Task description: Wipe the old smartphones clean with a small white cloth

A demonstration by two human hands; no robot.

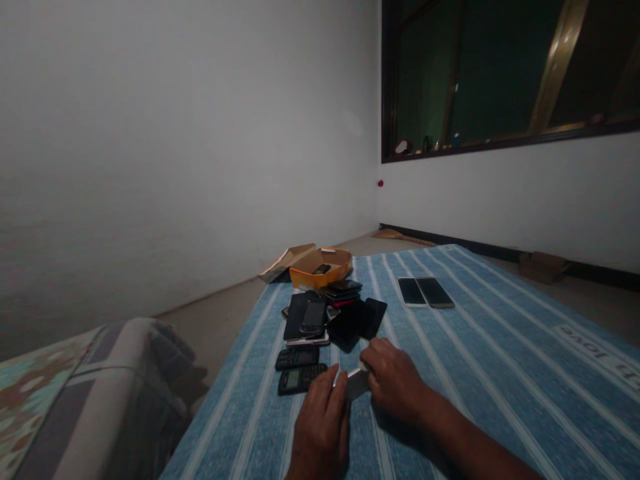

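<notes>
Between my two hands I have a white-edged phone point(357, 383), tilted up off the cloth. My left hand point(321, 421) is closed on its left end, with the fingertips along the edge. My right hand point(396, 379) grips the right end, its fingers curled and partly hiding it. Just beyond the left fingertips lie two black keypad phones, a nearer one point(300, 379) and a farther one point(297, 358). Behind them is a loose pile of phones, with a black slider-like phone point(313, 316) on top and dark flat phones point(356, 321) to its right.
An orange open box point(320, 272) with a small phone inside stands behind the pile. Two white-framed phones point(413, 292) lie side by side farther right on the blue striped cloth point(480, 373). A draped blanket point(125, 387) is at left; a broom point(400, 236) lies by the wall.
</notes>
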